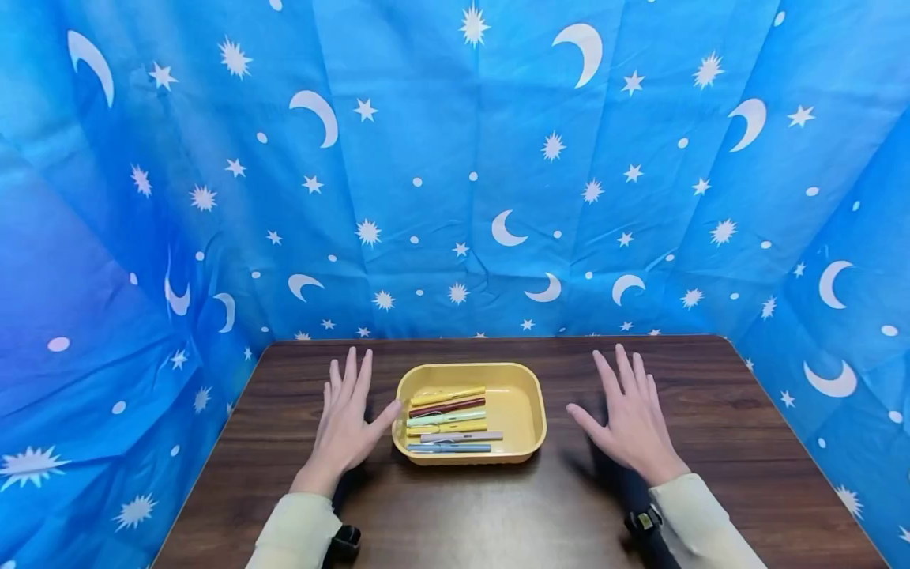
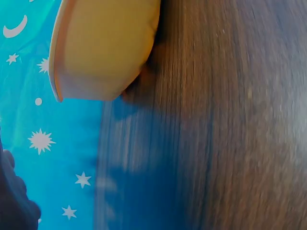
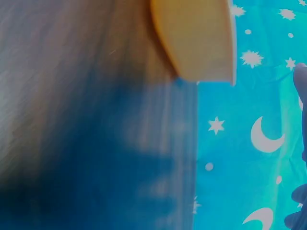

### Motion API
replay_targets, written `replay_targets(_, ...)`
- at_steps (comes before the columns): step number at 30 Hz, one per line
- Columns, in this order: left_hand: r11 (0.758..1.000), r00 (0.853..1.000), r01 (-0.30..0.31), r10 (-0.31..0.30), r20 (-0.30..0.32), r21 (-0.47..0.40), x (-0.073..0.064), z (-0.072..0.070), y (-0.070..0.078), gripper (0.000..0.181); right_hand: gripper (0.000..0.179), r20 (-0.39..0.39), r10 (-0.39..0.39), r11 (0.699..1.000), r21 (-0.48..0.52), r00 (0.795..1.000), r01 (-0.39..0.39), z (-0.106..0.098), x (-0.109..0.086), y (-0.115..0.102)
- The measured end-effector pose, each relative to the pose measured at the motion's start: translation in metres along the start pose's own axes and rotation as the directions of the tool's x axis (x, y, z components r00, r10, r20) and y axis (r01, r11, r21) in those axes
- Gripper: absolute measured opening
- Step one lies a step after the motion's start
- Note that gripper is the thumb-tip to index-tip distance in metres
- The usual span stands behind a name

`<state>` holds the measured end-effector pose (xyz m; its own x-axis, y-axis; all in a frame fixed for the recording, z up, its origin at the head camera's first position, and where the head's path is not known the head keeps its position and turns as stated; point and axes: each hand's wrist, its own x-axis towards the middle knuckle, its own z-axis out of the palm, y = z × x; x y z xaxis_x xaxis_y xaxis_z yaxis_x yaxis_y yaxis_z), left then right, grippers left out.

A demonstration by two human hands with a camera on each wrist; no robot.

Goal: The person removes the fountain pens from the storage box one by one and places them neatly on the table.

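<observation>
A yellow tray with rounded corners stands on the table, several pens lying in its left part. Among them are a yellow pen, a dark red pen, a pale green pen, a grey-lilac pen and a blue pen. My left hand is spread at the tray's left side, its thumb tip by the rim; whether it touches cannot be told. To the right, apart from the tray, my right hand has its fingers spread and holds nothing.
The brown wooden table reaches back to a blue curtain printed with white moons and stars, which also hangs at both sides. Black straps sit at both wrists, such as the right wrist strap.
</observation>
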<state>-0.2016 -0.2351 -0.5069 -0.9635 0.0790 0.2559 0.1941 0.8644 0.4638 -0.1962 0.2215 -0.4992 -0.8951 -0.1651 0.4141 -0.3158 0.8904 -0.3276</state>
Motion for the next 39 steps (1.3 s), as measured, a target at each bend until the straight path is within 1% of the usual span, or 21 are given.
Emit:
replay_targets(2,0.997,0.999,0.03,-0.028,0.03,-0.071,0.001,0.002,-0.001,0.098,0.096,0.024,0.004,0.999,0.046,1.0,-0.006,-0.002,0.005,-0.003)
replay_targets(5,0.984,0.996,0.066,-0.057,0.063,-0.168,0.0,0.005,-0.001,0.093,0.094,0.05,-0.001,0.994,0.108,0.999,-0.005,-0.006,0.013,-0.01)
replay_targets(8,0.96,0.995,0.08,-0.06,0.085,-0.267,-0.003,0.008,-0.002,0.087,0.091,0.069,-0.014,0.987,0.163,0.997,0.003,-0.008,0.021,-0.018)
replay_targets(10,0.935,0.993,0.088,-0.055,0.105,-0.343,-0.005,0.011,-0.002,0.083,0.089,0.079,-0.024,0.981,0.194,0.997,0.008,-0.01,0.026,-0.023)
replay_targets(12,0.903,0.991,0.095,-0.045,0.127,-0.419,-0.007,0.014,-0.002,0.078,0.088,0.094,-0.038,0.974,0.224,0.995,0.016,-0.011,0.031,-0.029)
replay_targets(13,0.883,0.989,0.098,-0.037,0.14,-0.458,-0.008,0.015,-0.002,0.076,0.087,0.096,-0.05,0.97,0.241,0.994,0.026,-0.012,0.033,-0.031)
replay_targets(16,0.809,0.987,0.083,0.016,0.163,-0.582,-0.009,0.022,-0.004,0.071,0.083,0.101,-0.109,0.955,0.288,0.989,0.076,-0.011,0.041,-0.039)
replay_targets(19,0.732,0.982,0.062,0.075,0.172,-0.678,-0.009,0.028,-0.009,0.069,0.078,0.101,-0.186,0.931,0.337,0.977,0.142,-0.011,0.049,-0.047)
replay_targets(20,0.712,0.981,0.056,0.092,0.173,-0.7,-0.009,0.03,-0.01,0.068,0.076,0.103,-0.211,0.922,0.352,0.972,0.162,-0.011,0.05,-0.049)
replay_targets(22,0.685,0.978,0.058,0.107,0.179,-0.726,-0.01,0.033,-0.013,0.068,0.073,0.106,-0.261,0.9,0.386,0.96,0.202,-0.011,0.054,-0.056)
replay_targets(24,0.671,0.978,0.06,0.11,0.18,-0.739,-0.01,0.034,-0.014,0.067,0.07,0.107,-0.308,0.879,0.411,0.946,0.24,-0.011,0.059,-0.062)
replay_targets(27,0.665,0.979,0.059,0.106,0.173,-0.745,-0.01,0.036,-0.015,0.065,0.066,0.122,-0.373,0.853,0.436,0.92,0.288,-0.011,0.066,-0.072)
replay_targets(30,0.664,0.981,0.066,0.095,0.171,-0.745,-0.011,0.038,-0.017,0.065,0.065,0.162,-0.415,0.833,0.462,0.895,0.303,-0.007,0.075,-0.079)
replay_targets(33,0.663,0.98,0.082,0.083,0.182,-0.744,-0.013,0.04,-0.019,0.066,0.065,0.222,-0.44,0.822,0.489,0.87,0.292,-0.003,0.084,-0.086)
replay_targets(35,0.658,0.979,0.091,0.079,0.188,-0.747,-0.014,0.04,-0.019,0.067,0.064,0.264,-0.45,0.823,0.494,0.853,0.282,0.001,0.091,-0.091)
replay_targets(39,0.652,0.977,0.1,0.078,0.197,-0.752,-0.014,0.04,-0.018,0.07,0.06,0.336,-0.453,0.837,0.478,0.826,0.265,0.009,0.102,-0.1)
